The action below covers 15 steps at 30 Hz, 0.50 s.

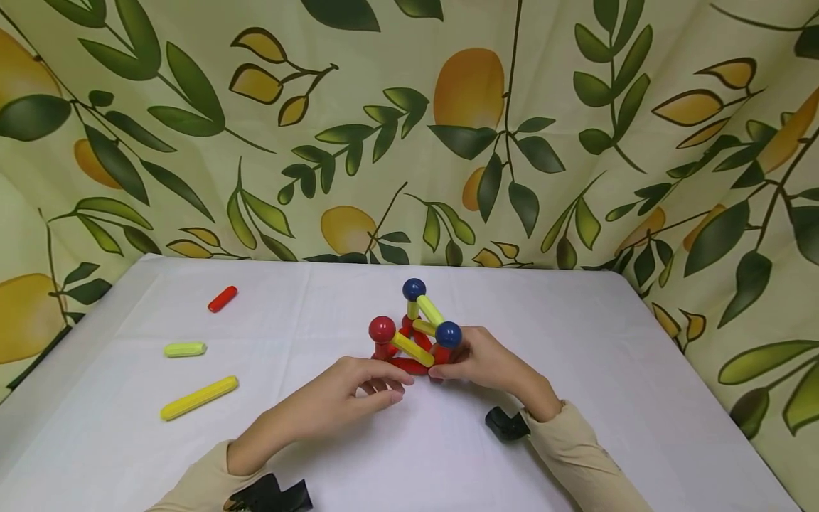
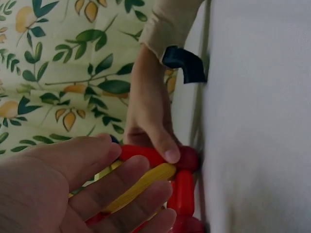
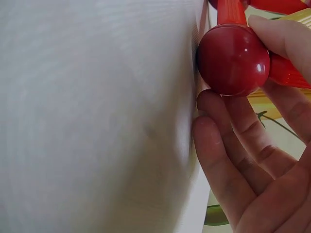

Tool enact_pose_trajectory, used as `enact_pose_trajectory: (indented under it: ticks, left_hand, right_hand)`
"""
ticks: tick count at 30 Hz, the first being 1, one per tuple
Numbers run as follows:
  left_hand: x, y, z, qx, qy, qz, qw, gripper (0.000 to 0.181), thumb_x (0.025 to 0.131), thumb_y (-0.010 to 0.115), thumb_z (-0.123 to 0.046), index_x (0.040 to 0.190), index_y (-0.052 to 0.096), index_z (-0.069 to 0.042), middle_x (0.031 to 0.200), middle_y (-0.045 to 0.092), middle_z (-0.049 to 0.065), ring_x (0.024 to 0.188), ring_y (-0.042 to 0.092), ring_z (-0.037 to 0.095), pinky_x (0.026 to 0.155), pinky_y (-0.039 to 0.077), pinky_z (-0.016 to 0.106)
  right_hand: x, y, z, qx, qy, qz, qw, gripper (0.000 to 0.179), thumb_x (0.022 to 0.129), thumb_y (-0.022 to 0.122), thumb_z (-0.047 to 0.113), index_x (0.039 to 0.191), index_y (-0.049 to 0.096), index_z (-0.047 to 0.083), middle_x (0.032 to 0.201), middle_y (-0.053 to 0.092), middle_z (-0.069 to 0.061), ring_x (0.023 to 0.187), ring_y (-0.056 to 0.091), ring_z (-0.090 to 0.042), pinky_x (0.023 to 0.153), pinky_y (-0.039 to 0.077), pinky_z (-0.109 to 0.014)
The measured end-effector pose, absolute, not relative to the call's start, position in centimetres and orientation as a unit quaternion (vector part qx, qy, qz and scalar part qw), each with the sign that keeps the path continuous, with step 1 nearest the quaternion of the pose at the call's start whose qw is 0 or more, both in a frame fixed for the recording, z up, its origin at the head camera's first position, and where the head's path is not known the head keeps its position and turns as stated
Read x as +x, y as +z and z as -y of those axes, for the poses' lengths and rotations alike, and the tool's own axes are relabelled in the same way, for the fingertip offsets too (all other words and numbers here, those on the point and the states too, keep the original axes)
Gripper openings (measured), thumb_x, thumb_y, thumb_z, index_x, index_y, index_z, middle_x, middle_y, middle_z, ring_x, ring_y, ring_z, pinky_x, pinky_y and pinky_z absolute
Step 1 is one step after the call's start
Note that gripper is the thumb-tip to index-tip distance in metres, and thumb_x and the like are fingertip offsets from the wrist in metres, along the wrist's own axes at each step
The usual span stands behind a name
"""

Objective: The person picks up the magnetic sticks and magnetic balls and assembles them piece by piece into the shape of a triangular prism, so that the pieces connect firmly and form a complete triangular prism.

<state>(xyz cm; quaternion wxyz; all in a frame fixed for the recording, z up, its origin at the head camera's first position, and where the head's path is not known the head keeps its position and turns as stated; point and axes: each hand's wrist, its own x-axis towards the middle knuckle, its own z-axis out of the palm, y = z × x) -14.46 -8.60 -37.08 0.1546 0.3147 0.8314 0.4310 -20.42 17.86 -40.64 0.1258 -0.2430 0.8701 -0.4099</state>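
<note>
A ball-and-stick toy structure point(image 1: 409, 365) stands on the table, with red sticks and balls at its base. Short uprights carry a red ball point(image 1: 382, 329) and two blue balls point(image 1: 414, 289). From the upper red ball a yellow stick point(image 1: 412, 349) slants down toward the front right corner. My right hand point(image 1: 489, 363) grips that corner, thumb and fingers around the lower red ball point(image 3: 233, 60) and its red upright. My left hand point(image 1: 358, 391) hovers at the front left of the structure, fingers loosely extended and holding nothing.
On the left of the white-covered table point(image 1: 307, 299) lie a short red stick point(image 1: 222, 299), a short light-yellow stick point(image 1: 185, 349) and a longer yellow stick point(image 1: 199, 398). A leaf-and-fruit patterned curtain point(image 1: 397, 163) hangs behind the table. Black straps point(image 1: 507, 424) are on both wrists.
</note>
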Motion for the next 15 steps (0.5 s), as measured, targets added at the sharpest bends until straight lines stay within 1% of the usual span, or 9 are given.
enact_pose_trajectory:
  ticks: [4, 7, 10, 15]
  left_hand:
    - [-14.7, -36.2, 9.9, 0.335, 0.398, -0.838, 0.165, 0.031, 0.097, 0.064, -0.028, 0.124, 0.068, -0.012, 0.109, 0.073, -0.001, 0.095, 0.062, 0.002, 0.086, 0.054, 0.025]
    - [-14.9, -35.5, 10.7, 0.339, 0.375, -0.848, 0.157, 0.032, 0.096, 0.065, -0.03, 0.124, 0.068, -0.014, 0.112, 0.072, -0.002, 0.098, 0.062, 0.004, 0.088, 0.055, 0.03]
    - [-15.1, -35.0, 11.6, 0.34, 0.363, -0.855, 0.149, 0.032, 0.095, 0.067, -0.03, 0.123, 0.069, -0.016, 0.114, 0.072, -0.002, 0.1, 0.062, 0.006, 0.089, 0.055, 0.033]
    - [-15.4, -34.1, 12.9, 0.335, 0.353, -0.862, 0.143, 0.035, 0.094, 0.068, -0.03, 0.125, 0.068, -0.016, 0.119, 0.071, 0.0, 0.102, 0.064, 0.015, 0.088, 0.055, 0.033]
  right_hand:
    - [-20.5, -40.8, -18.0, -0.238, -0.41, -0.87, 0.131, 0.03, 0.08, 0.084, 0.022, 0.101, 0.069, 0.007, 0.084, 0.069, -0.002, 0.074, 0.06, -0.015, 0.068, 0.054, -0.025]
    - [-20.5, -40.8, -18.0, -0.235, -0.409, -0.871, 0.134, 0.027, 0.08, 0.083, 0.023, 0.098, 0.069, 0.007, 0.081, 0.068, -0.002, 0.074, 0.059, -0.015, 0.066, 0.052, -0.025]
    - [-20.4, -40.8, -18.0, -0.23, -0.406, -0.874, 0.136, 0.025, 0.08, 0.083, 0.023, 0.094, 0.07, 0.007, 0.078, 0.067, -0.001, 0.074, 0.058, -0.016, 0.065, 0.05, -0.024]
    - [-20.4, -40.7, -18.0, -0.222, -0.403, -0.876, 0.143, 0.024, 0.081, 0.083, 0.024, 0.093, 0.071, 0.008, 0.076, 0.066, 0.0, 0.075, 0.057, -0.017, 0.064, 0.049, -0.025]
